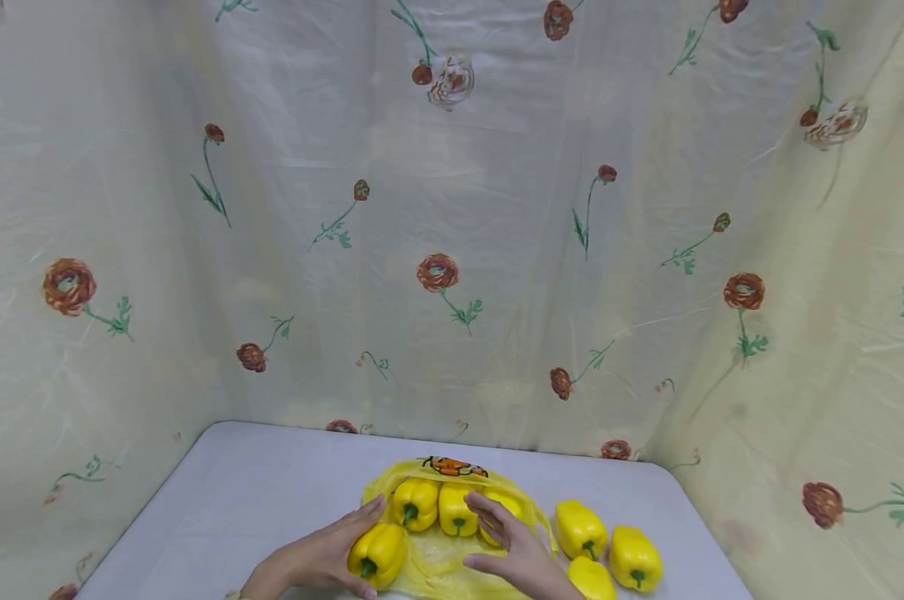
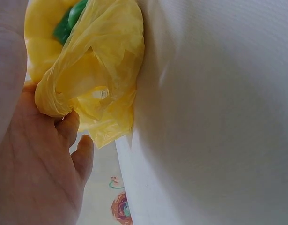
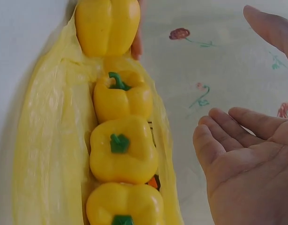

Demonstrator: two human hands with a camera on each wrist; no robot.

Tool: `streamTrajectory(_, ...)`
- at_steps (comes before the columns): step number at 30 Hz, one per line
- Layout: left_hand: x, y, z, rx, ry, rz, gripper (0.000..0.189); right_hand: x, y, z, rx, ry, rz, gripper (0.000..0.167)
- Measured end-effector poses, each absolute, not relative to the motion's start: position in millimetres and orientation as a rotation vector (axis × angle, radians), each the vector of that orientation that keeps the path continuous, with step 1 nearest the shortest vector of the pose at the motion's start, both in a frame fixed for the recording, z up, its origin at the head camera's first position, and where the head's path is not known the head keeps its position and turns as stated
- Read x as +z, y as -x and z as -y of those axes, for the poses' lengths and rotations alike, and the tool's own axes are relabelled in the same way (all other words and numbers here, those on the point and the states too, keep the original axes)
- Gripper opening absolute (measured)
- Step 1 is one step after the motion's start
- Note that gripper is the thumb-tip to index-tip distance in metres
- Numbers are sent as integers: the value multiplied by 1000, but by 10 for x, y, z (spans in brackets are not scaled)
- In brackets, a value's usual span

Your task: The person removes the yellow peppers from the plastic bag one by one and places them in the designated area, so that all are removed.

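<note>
Our left hand (image 1: pixel 324 550) grips the leftmost pepper (image 1: pixel 378 553) at the yellow bag's (image 1: pixel 438 565) left side; our right hand (image 1: pixel 522 554) is empty, fingers extended. We judge the pepper light, firm and slick, best cupped around its sides; the bag looks flimsy.

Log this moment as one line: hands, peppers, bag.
left hand: around leftmost pepper | right hand: holds nothing | yellow bag: row of three peppers within | table: three loose peppers right of bag
</note>
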State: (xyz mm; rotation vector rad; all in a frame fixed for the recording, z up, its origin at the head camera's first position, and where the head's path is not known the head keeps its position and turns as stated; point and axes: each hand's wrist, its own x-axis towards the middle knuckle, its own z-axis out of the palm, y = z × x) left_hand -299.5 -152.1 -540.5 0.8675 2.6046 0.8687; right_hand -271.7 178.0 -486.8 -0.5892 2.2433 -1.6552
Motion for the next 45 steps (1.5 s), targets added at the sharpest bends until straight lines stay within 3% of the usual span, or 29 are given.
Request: streamTrajectory(45,-5410,2999,1512,901,-860,-2575,109,-5151,2874,-1008,-1621,580,-2139,78)
